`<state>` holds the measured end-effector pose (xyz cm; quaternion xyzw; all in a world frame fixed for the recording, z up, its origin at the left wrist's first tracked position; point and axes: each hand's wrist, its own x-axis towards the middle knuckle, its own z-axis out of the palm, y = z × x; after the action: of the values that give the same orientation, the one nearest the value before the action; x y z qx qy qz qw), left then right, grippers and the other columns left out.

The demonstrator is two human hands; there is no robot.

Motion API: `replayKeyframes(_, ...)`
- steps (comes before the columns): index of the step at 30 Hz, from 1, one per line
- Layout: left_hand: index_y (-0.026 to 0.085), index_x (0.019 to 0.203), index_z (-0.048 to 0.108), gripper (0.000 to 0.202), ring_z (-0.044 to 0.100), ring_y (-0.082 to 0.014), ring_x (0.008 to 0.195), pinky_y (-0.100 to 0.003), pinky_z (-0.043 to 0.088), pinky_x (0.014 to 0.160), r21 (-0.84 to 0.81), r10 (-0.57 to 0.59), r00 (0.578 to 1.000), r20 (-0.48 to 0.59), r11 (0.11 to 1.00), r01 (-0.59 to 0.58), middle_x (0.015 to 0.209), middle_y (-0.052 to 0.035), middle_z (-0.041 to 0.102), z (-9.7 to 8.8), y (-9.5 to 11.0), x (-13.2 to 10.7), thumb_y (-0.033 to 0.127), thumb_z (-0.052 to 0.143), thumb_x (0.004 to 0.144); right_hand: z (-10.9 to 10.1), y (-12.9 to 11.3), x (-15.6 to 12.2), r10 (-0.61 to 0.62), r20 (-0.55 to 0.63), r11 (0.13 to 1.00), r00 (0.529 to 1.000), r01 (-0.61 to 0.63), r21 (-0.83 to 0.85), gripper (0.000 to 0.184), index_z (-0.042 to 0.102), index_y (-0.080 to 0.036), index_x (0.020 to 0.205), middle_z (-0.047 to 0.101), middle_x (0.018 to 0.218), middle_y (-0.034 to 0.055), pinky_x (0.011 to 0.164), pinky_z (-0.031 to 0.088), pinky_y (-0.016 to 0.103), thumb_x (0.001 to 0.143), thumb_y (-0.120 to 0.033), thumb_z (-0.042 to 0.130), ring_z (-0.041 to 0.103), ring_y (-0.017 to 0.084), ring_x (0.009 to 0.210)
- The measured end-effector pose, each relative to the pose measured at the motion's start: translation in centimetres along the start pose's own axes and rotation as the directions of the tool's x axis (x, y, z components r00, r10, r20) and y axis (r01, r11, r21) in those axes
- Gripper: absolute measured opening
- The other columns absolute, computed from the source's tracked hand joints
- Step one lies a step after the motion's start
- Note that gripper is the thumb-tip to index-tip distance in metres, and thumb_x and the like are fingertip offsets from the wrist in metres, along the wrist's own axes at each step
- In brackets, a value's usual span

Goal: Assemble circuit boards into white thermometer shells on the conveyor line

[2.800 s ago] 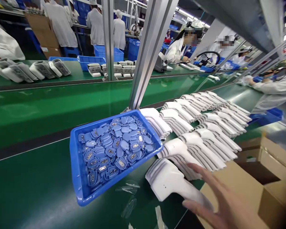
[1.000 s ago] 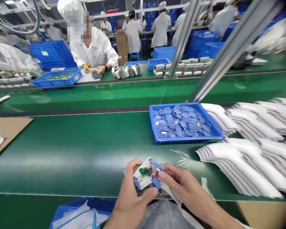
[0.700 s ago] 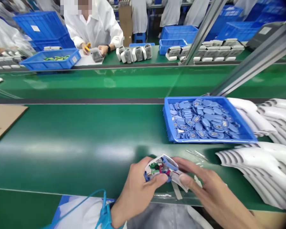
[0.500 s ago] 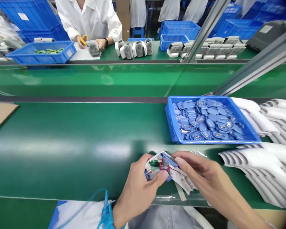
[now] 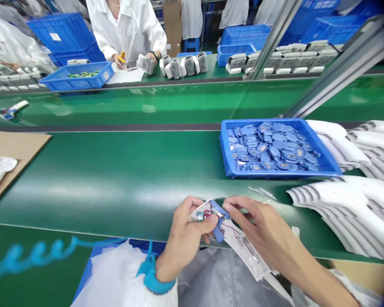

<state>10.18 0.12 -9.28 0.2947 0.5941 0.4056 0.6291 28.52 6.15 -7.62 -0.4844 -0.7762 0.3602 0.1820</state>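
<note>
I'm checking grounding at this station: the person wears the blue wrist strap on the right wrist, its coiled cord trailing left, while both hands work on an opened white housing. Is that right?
Not quite: the head view shows the blue wrist strap on the left wrist, behind the left hand, not the right. Its coiled blue cord does trail left, and the left hand and right hand do work on the opened white housing.

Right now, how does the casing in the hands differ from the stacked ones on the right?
The held casing lies open, showing red wires and a blue piece; the stacked casings show plain white shells. Left hand and right hand grip it; the stacked ones overlap on the belt. Both are white.
</note>
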Motion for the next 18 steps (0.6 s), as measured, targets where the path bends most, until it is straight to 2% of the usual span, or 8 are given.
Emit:
replayKeyframes(2, 0.016, 0.099, 0.061, 0.037, 0.062, -0.0144, 0.066, -0.027, 0.052, 0.06, -0.023, -0.025, 0.988, 0.156, 0.999, 0.029, 0.086, -0.0041, 0.067, 0.3, 0.4, -0.2, 0.044, 0.078, 0.082, -0.1, 0.5, -0.8, -0.098, -0.072, 0.995, 0.993, 0.096, -0.027, 0.025, 0.064, -0.025, 0.09, 0.072, 0.089, 0.0028, 0.068, 0.051, 0.031, 0.104, -0.034, 0.045, 0.066, 0.017, 0.074)
replayKeyframes(4, 0.015, 0.102, 0.063, 0.038, 0.062, -0.0149, 0.065, -0.028, 0.052, 0.059, 0.036, -0.022, 0.979, 0.201, 0.999, 0.015, 0.083, -0.0041, 0.065, 0.8, 0.7, -0.4, 0.047, 0.074, 0.084, -0.1, 0.8, -1.5, -0.16, -0.116, 0.987, 0.98, 0.156, -0.041, 0.024, 0.061, -0.025, 0.088, 0.07, 0.09, 0.0029, 0.07, 0.051, 0.032, 0.104, -0.029, 0.044, 0.066, 0.017, 0.077)
replayKeyframes(7, 0.015, 0.092, 0.063, 0.033, 0.058, -0.0139, 0.056, -0.028, 0.05, 0.055, 0.108, -0.035, 0.995, 0.094, 0.994, 0.025, 0.071, -0.002, 0.062, 2.0, 0.7, -0.3, 0.046, 0.071, 0.085, -0.5, 0.8, -2.3, -0.238, -0.172, 0.971, 0.956, 0.234, -0.047, 0.018, 0.057, -0.024, 0.092, 0.066, 0.092, 0.0024, 0.072, 0.05, 0.031, 0.105, -0.024, 0.044, 0.064, 0.016, 0.081)
replayKeyframes(9, 0.016, 0.088, 0.061, 0.031, 0.059, -0.0148, 0.058, -0.029, 0.051, 0.056, 0.107, -0.032, 0.999, 0.04, 0.994, 0.028, 0.072, -0.0028, 0.064, 2.7, 0.6, 0.2, 0.045, 0.071, 0.083, -1.2, 1.0, -2.4, -0.284, -0.257, 0.959, 0.924, 0.27, -0.09, 0.012, 0.055, -0.023, 0.098, 0.065, 0.096, 0.0034, 0.075, 0.05, 0.031, 0.104, -0.023, 0.045, 0.063, 0.016, 0.084)
replayKeyframes(11, 0.016, 0.088, 0.061, 0.031, 0.061, -0.0156, 0.061, -0.03, 0.051, 0.057, 0.095, -0.004, 1.0, -0.012, 0.995, 0.005, 0.076, -0.0041, 0.066, 3.0, 0.6, 0.8, 0.045, 0.07, 0.084, -2.2, 2.1, -2.2, -0.295, -0.37, 0.952, 0.881, 0.238, -0.191, 0.008, 0.054, -0.021, 0.101, 0.065, 0.099, 0.006, 0.077, 0.049, 0.033, 0.104, -0.024, 0.047, 0.063, 0.018, 0.087)
replayKeyframes(13, 0.015, 0.091, 0.061, 0.032, 0.061, -0.0157, 0.062, -0.03, 0.052, 0.059, 0.061, 0.006, 0.997, -0.082, 0.998, -0.001, 0.076, -0.0047, 0.067, 2.8, 0.8, 1.4, 0.045, 0.07, 0.084, -2.9, 4.2, -1.6, -0.287, -0.446, 0.926, 0.848, 0.127, -0.355, 0.015, 0.055, -0.02, 0.098, 0.064, 0.097, 0.0085, 0.075, 0.047, 0.036, 0.104, -0.03, 0.046, 0.061, 0.021, 0.086)
replayKeyframes(16, 0.012, 0.101, 0.062, 0.038, 0.064, -0.0159, 0.07, -0.031, 0.054, 0.071, -0.101, -0.047, 0.992, -0.12, 0.994, 0.035, 0.084, -0.0072, 0.071, 1.9, 1.1, 1.9, 0.044, 0.074, 0.083, -2.9, 7.4, -1.1, -0.255, -0.415, 0.794, 0.873, -0.056, -0.606, 0.031, 0.056, -0.021, 0.085, 0.064, 0.087, 0.0098, 0.069, 0.041, 0.039, 0.106, -0.035, 0.038, 0.059, 0.024, 0.079)
replayKeyframes(18, 0.012, 0.111, 0.063, 0.044, 0.066, -0.0172, 0.083, -0.032, 0.053, 0.082, -0.206, -0.066, 0.995, -0.078, 0.977, 0.048, 0.1, -0.0098, 0.073, 1.3, 1.2, 1.9, 0.039, 0.079, 0.08, -2.5, 8.7, -1.4, -0.241, -0.374, 0.761, 0.896, -0.065, -0.646, 0.031, 0.059, -0.02, 0.087, 0.066, 0.089, 0.011, 0.068, 0.041, 0.039, 0.106, -0.034, 0.038, 0.06, 0.024, 0.078)
